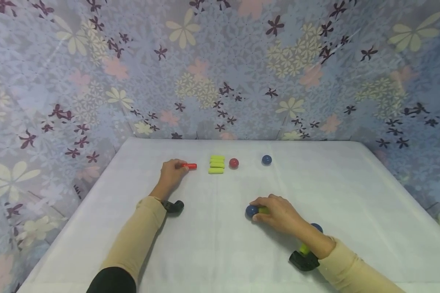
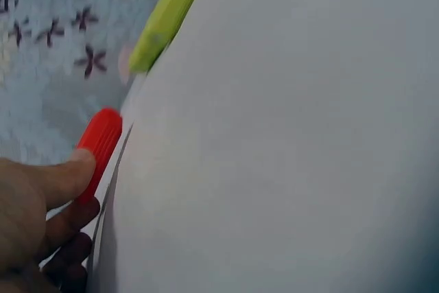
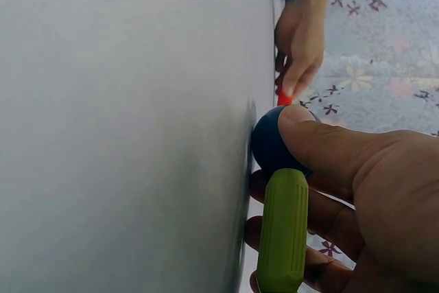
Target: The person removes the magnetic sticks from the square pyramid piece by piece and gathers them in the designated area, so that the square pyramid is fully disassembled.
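On the white table, my left hand (image 1: 181,167) pinches one end of a short red stick (image 1: 190,166) lying flat at the far left. In the left wrist view the thumb (image 2: 68,176) presses on the red stick (image 2: 101,142). Nearer the front, my right hand (image 1: 257,210) grips a dark blue ball (image 1: 251,211) together with a green stick (image 1: 264,210). The right wrist view has the thumb (image 3: 309,135) over the blue ball (image 3: 269,147), with the green stick (image 3: 282,235) lying across the curled fingers.
A stack of three green sticks (image 1: 216,164) lies right of the red stick, followed by a red ball (image 1: 234,163) and a blue ball (image 1: 266,160). Another blue ball (image 1: 317,226) sits behind my right wrist. Flowered sheeting surrounds the table (image 1: 352,183).
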`<state>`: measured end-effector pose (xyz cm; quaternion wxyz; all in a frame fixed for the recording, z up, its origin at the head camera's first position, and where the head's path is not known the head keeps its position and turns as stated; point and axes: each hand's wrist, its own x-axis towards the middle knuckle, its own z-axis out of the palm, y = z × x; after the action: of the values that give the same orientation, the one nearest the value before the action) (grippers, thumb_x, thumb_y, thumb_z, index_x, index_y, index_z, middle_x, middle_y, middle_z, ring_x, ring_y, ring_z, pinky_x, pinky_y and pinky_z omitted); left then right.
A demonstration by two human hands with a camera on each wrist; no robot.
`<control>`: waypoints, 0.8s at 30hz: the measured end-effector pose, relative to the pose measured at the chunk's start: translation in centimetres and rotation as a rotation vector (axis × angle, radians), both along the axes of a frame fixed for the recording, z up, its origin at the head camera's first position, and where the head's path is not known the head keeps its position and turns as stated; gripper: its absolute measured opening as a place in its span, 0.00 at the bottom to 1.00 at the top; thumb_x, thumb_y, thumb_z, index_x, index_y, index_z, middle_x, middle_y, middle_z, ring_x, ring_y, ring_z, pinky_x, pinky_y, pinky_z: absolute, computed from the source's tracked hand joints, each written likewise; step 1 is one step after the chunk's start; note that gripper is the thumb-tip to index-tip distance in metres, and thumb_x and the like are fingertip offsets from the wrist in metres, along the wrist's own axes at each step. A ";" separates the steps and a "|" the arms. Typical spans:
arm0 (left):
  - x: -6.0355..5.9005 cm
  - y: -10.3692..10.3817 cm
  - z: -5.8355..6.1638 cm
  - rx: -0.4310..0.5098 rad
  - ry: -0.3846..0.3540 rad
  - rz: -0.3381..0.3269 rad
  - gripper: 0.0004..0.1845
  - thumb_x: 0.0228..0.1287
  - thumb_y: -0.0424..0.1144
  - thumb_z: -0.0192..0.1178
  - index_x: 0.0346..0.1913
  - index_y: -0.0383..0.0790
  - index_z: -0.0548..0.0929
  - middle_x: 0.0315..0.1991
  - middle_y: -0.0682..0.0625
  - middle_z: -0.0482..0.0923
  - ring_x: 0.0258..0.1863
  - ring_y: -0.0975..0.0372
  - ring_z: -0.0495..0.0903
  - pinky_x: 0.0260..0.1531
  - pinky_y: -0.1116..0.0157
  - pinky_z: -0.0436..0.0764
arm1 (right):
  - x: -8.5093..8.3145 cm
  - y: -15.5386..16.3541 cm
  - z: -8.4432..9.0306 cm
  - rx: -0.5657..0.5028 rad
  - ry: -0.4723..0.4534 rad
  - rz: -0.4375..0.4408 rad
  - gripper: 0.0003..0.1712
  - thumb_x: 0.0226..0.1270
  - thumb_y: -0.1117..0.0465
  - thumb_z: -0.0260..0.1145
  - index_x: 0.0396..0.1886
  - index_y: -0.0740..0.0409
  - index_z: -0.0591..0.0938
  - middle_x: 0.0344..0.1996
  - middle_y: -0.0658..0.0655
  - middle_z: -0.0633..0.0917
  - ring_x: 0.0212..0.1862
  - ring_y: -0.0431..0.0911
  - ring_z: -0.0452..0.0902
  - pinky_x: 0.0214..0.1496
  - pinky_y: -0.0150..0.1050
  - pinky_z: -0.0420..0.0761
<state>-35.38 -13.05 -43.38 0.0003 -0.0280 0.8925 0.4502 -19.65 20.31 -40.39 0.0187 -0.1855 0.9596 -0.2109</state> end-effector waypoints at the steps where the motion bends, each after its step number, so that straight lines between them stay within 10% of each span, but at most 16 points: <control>1: -0.6 0.1 0.0 -0.021 0.006 0.005 0.14 0.63 0.42 0.59 0.50 0.44 0.80 0.51 0.48 0.79 0.52 0.54 0.75 0.53 0.54 0.73 | 0.0 0.0 0.0 0.001 -0.004 -0.004 0.24 0.53 0.50 0.70 0.51 0.48 0.82 0.39 0.46 0.83 0.33 0.38 0.65 0.35 0.32 0.63; 9: -3.3 1.7 -0.1 -0.172 0.055 0.061 0.15 0.63 0.43 0.59 0.52 0.46 0.80 0.51 0.46 0.76 0.57 0.49 0.64 0.58 0.49 0.61 | -0.1 0.0 -0.2 0.008 0.006 -0.009 0.23 0.53 0.50 0.70 0.51 0.48 0.82 0.41 0.47 0.84 0.35 0.38 0.67 0.37 0.33 0.65; 24: -3.4 2.1 -0.7 -0.199 0.098 0.074 0.14 0.63 0.41 0.59 0.52 0.46 0.81 0.50 0.45 0.75 0.56 0.49 0.63 0.58 0.50 0.61 | 0.2 2.3 1.3 -0.006 0.036 -0.059 0.25 0.52 0.54 0.72 0.52 0.52 0.81 0.40 0.49 0.85 0.39 0.43 0.69 0.40 0.35 0.67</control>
<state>-38.83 -10.91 -44.10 -0.0627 -0.0386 0.9302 0.3597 -19.42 22.62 -39.11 -0.0051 -0.1611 0.9641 -0.2109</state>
